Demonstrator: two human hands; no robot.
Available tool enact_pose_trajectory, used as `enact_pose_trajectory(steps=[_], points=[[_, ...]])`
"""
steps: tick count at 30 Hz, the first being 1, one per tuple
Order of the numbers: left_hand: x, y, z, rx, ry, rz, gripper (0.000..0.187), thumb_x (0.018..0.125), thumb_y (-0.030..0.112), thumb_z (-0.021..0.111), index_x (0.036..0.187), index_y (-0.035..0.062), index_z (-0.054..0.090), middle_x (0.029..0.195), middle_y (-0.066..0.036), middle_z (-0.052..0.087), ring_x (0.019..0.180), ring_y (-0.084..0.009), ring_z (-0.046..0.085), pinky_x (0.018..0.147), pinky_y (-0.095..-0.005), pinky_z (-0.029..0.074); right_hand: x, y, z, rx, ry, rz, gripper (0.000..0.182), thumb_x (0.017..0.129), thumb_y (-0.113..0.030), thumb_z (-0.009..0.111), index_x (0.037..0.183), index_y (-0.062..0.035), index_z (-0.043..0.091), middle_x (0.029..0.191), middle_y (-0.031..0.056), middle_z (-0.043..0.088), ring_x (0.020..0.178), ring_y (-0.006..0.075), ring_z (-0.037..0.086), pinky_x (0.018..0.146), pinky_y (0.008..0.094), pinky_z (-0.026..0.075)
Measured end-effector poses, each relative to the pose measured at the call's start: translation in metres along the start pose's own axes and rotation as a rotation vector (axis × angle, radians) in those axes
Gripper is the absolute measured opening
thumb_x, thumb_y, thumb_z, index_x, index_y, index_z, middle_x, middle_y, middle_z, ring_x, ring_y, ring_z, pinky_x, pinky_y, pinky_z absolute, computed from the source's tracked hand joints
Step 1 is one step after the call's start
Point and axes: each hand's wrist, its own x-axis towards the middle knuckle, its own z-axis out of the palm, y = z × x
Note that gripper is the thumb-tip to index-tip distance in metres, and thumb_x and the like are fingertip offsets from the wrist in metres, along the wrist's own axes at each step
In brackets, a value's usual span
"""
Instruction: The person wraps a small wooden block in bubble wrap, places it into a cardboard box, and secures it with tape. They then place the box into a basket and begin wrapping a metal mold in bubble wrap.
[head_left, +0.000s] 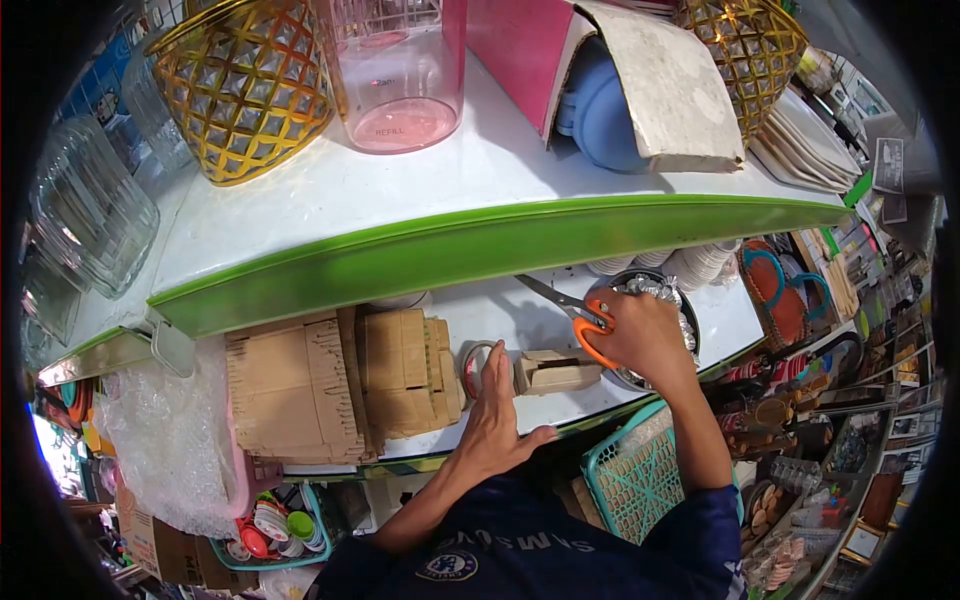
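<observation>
On the lower shelf, my right hand (pixel 645 335) grips a pair of scissors (pixel 594 333) by the orange handles, its grey blades pointing left and a little away from me. Under the handles lies a small folded cardboard piece (pixel 558 372). My left hand (pixel 492 425) is open, fingers stretched upward and thumb out to the right. Its fingertips are right at a round, ring-shaped item (pixel 472 372) standing on the shelf. Left of that are stacks of flattened brown cardboard (pixel 405 370). Beside my right wrist sits a dark bowl (pixel 690 325) of silvery wrapped pieces, partly hidden by the hand.
The green-edged upper shelf (pixel 400 262) hangs close above both hands. It bears gold lattice baskets (pixel 240 95), a pink clear container (pixel 400 75) and a box with a blue item (pixel 600 115). White cups (pixel 705 265) stand behind the bowl. A teal basket (pixel 635 480) is below.
</observation>
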Motion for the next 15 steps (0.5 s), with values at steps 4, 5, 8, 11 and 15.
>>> enact_pose_trajectory(steps=[4,5,8,11,15], points=[[0.004,-0.004,0.005,-0.031,0.034,-0.036,0.119,0.083,0.034,0.078,0.157,0.0010,-0.009,0.156,-0.041,0.005,0.143,-0.0589,0.020,0.116,-0.0587,0.026,0.035,0.004,0.023,0.010,-0.105,0.004,0.036,0.082,-0.039,0.074,0.107,-0.0147,0.074,0.074,0.0136,0.072,0.077,0.0356,0.072,0.075,0.0457,0.057],[0.006,-0.005,0.006,-0.045,0.042,-0.065,0.119,0.083,0.032,0.078,0.157,0.0010,-0.011,0.157,-0.041,0.003,0.143,-0.0590,0.019,0.117,-0.0589,0.024,0.043,0.005,0.026,0.024,-0.170,0.005,0.040,0.084,-0.041,0.072,0.115,-0.0149,0.072,0.083,0.0162,0.073,0.083,0.0372,0.072,0.079,0.0461,0.056],[0.011,-0.012,0.014,-0.006,0.061,-0.076,0.119,0.084,0.033,0.077,0.157,0.0010,-0.012,0.157,-0.041,-0.001,0.145,-0.0591,0.016,0.117,-0.0591,0.024,0.063,0.011,0.055,0.046,-0.245,-0.059,0.043,0.084,-0.037,0.070,0.120,-0.0135,0.067,0.097,0.0178,0.074,0.095,0.0350,0.071,0.085,0.0474,0.056],[0.014,-0.013,0.015,0.025,0.037,-0.112,0.117,0.086,0.036,0.075,0.158,0.0010,-0.011,0.158,-0.040,-0.002,0.145,-0.0591,0.014,0.116,-0.0593,0.026,0.078,0.017,0.081,0.025,-0.296,-0.092,0.044,0.083,-0.036,0.071,0.121,-0.0128,0.065,0.107,0.0184,0.072,0.103,0.0348,0.069,0.088,0.0470,0.055],[0.015,-0.013,0.012,0.054,0.020,-0.153,0.112,0.088,0.040,0.071,0.159,0.0003,-0.005,0.159,-0.039,-0.003,0.145,-0.0591,0.015,0.115,-0.0598,0.027,0.087,0.020,0.103,0.063,-0.326,-0.133,0.041,0.082,-0.035,0.072,0.117,-0.0148,0.066,0.111,0.0163,0.071,0.106,0.0346,0.068,0.088,0.0461,0.055]])
